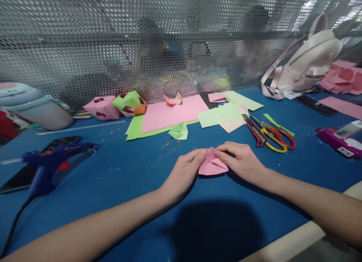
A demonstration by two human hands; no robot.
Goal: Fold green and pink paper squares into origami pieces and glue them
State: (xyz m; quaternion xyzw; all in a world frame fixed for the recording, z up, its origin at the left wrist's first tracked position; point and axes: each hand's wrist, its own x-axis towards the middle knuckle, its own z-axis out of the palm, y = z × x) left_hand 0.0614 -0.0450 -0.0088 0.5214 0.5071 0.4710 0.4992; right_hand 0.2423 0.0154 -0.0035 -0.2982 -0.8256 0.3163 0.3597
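A small folded piece of pink paper [212,166] is pinched between my two hands, just above the blue tabletop. My left hand [185,169] grips its left side, thumb on top. On the other side my right hand [240,160] holds the upper right edge between thumb and fingers. The paper narrows to a point at the top and flares at the bottom, with a raised crease in the middle. Beyond my hands lies a folded light green paper piece [179,131]. Some of the fingertips are hidden behind the pink paper.
Scissors [278,141] and a red utility knife [254,131] lie right of pink and green sheets [175,113]. A blue glue gun [51,162] rests at left over a dark phone. Folded paper shapes [104,108], a backpack [311,62] and a purple power strip [339,141] surround the area.
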